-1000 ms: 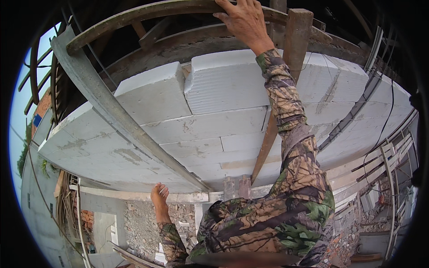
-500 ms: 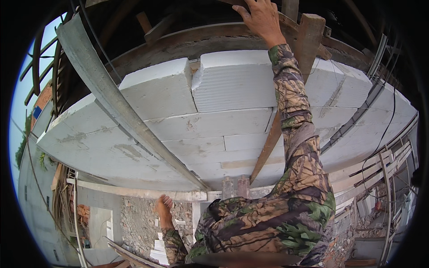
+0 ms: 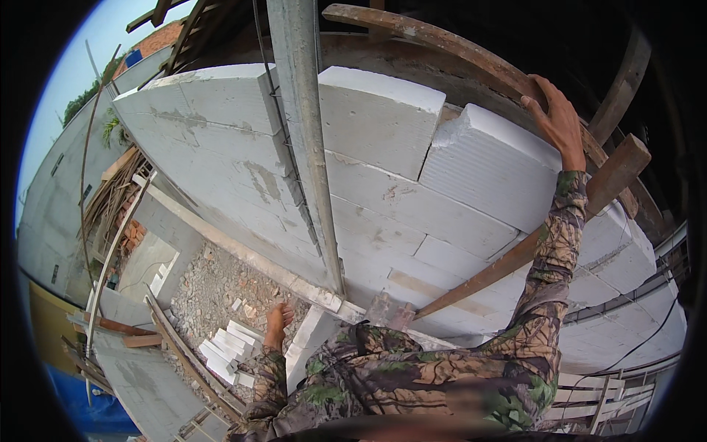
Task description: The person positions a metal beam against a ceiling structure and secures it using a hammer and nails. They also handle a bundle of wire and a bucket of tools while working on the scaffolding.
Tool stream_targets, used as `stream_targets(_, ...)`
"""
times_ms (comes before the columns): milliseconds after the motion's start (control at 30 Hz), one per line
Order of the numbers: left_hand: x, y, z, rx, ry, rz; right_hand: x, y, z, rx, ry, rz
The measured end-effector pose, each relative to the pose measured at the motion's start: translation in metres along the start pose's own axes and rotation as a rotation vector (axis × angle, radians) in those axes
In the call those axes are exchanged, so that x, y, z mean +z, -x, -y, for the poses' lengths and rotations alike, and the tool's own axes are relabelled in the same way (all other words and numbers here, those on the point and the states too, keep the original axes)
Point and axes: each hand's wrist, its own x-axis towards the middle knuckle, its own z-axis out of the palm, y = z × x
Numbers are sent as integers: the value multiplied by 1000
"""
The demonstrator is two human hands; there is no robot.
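Note:
My right arm, in a camouflage sleeve, reaches up over the white block wall (image 3: 383,184). At its end my right hand (image 3: 561,125) is hooked over the edge of a weathered wooden plank (image 3: 434,37) behind the wall's top, thumb on the near side. Beside that forearm a slanted wooden post (image 3: 508,261) leans against the wall. Low on the left hangs my left hand (image 3: 276,324), loosely closed with nothing visible in it, above the rubble ground far below. Along the wall's top, a chipped gap separates two blocks.
A grey upright channel post (image 3: 302,132) stands before the wall, left of centre. Cut white block pieces (image 3: 228,350) lie on the rubble below. Bundled sticks (image 3: 114,195) and a blue tarp (image 3: 88,401) are at the far left. A dark cable (image 3: 648,331) hangs at right.
The view has swung left, so the wall and post appear shifted right. My right hand has come down onto the plank; my left hand still hangs low.

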Motion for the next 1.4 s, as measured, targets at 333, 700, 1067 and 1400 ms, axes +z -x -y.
stream_targets(333, -8, 11, 33, -48, 133, -43, 1, 18, 1, 34, -241, 276)
stream_targets(700, -46, 19, 171, -40, -106, -290, 0, 28, 35, 157, -419, 496)
stream_targets(1067, -40, 168, 349, -459, 144, -1046, 196, 96, 312, -709, -794, 214)
stream_targets(1400, 174, 302, 460, -426, 1256, -1498, 255, 250, 636, -1424, -1212, 1246)
